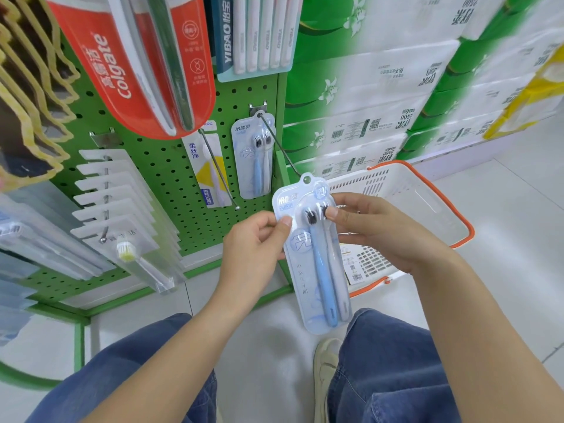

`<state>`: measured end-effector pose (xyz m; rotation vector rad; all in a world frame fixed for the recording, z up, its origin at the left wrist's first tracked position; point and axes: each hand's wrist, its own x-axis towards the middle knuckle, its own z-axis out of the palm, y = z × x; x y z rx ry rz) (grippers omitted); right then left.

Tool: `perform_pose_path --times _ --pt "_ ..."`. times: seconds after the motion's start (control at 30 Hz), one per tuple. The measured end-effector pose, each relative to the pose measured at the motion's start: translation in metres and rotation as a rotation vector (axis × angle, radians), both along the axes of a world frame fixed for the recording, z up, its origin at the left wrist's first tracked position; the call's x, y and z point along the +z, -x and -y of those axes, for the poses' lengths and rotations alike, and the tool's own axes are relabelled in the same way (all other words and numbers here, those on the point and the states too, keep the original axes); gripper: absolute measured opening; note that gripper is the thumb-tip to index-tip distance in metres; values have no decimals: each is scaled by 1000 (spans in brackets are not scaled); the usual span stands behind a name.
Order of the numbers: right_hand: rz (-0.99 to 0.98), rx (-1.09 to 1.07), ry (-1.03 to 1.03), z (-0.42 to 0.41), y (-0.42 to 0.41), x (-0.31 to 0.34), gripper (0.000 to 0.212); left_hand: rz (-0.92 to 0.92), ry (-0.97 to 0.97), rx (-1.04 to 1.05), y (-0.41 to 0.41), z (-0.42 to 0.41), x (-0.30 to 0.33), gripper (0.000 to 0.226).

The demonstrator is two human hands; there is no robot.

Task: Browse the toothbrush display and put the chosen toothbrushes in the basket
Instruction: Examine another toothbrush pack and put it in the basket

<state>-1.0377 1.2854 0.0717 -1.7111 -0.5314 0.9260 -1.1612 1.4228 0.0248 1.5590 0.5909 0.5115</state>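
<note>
I hold a pale blue toothbrush twin pack (317,270) upright in front of me, with a blue and a white brush inside. My left hand (253,245) pinches its left edge. On the other edge, my right hand (375,230) pinches near the brush heads. The pack's hang hole sits at the tip of a long metal hook (277,145). A matching pack (254,160) still hangs at the back of that hook on the green pegboard (171,166). The white basket with an orange rim (427,206) stands on the floor behind my right hand, with a pack lying in it.
A red Colgate pack (137,62) and a YIBAO multi-pack (256,35) hang higher up. A yellow-and-white toothbrush pack (210,175) hangs left of the matching pack, and clear packs (122,209) fill the left hooks. Stacked tissue cartons (396,87) stand behind the basket. My knees and a shoe (325,377) are below.
</note>
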Motion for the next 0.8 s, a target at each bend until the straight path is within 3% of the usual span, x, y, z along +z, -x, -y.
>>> perform_pose_path --times 0.2,0.47,0.6,0.67,0.8 --pt "57 -49 25 -7 6 -4 16 -4 -105 20 -1 -5 -8 21" --pt "373 -235 95 -52 30 -29 76 5 -339 179 -18 -14 -14 14" --pt "379 -363 76 -78 29 -38 82 -16 -310 179 -22 -22 -24 10" --pt "432 -414 106 -90 27 -43 75 -70 -231 104 -20 -28 -25 20" --pt "539 -550 99 -114 21 -52 61 -260 -83 -71 -11 -29 -23 65"
